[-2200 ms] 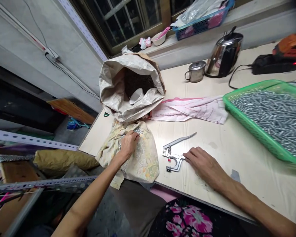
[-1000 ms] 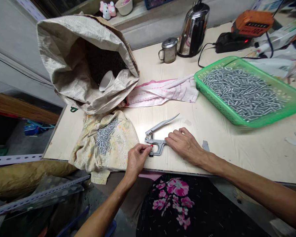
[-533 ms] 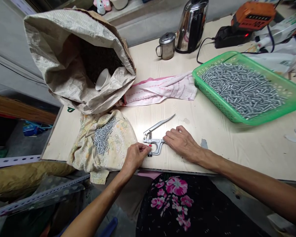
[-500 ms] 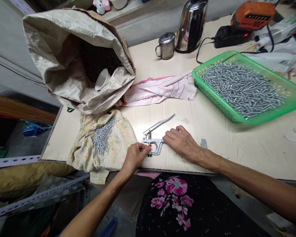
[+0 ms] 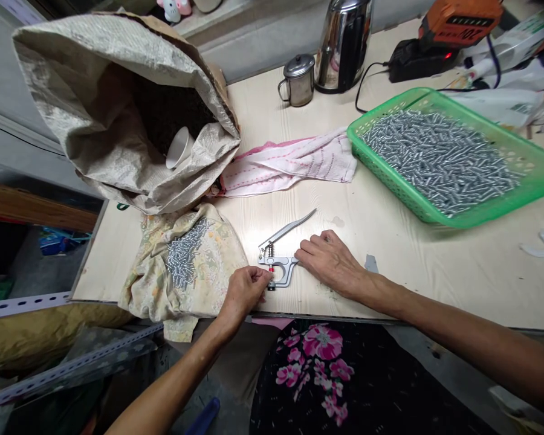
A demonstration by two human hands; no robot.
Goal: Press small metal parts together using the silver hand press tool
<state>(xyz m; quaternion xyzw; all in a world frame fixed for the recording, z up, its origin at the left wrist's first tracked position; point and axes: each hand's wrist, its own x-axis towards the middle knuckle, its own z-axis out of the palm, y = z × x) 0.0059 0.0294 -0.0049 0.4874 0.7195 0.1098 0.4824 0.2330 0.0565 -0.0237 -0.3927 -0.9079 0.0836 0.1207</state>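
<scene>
A pair of silver snap-fastener pliers [image 5: 289, 273] lies on the table, its upper handle raised and a red part showing at the jaw. My right hand [image 5: 329, 260] is closed round the end of the lower handle. Beside the jaw, my left hand [image 5: 247, 289] has thumb and fingertips pinched together; whatever small piece may be between them is too hidden to make out. Left of that hand, a heap of small silver metal pieces [image 5: 185, 254] rests on a yellow patterned cloth [image 5: 222, 266].
A green basket [image 5: 390, 181] full of small metal rods stands at right. At back left is a large open sack [image 5: 86, 133] with a white cup [image 5: 180, 148] inside. A pink-white towel [image 5: 290, 163], metal mug [image 5: 299, 81], kettle [image 5: 342, 51] and charger [image 5: 417, 60] sit further back.
The head view has shifted slightly, so most things appear a little further left. Both hands keep nearly the same place at the pliers, and the upper handle is still raised.
</scene>
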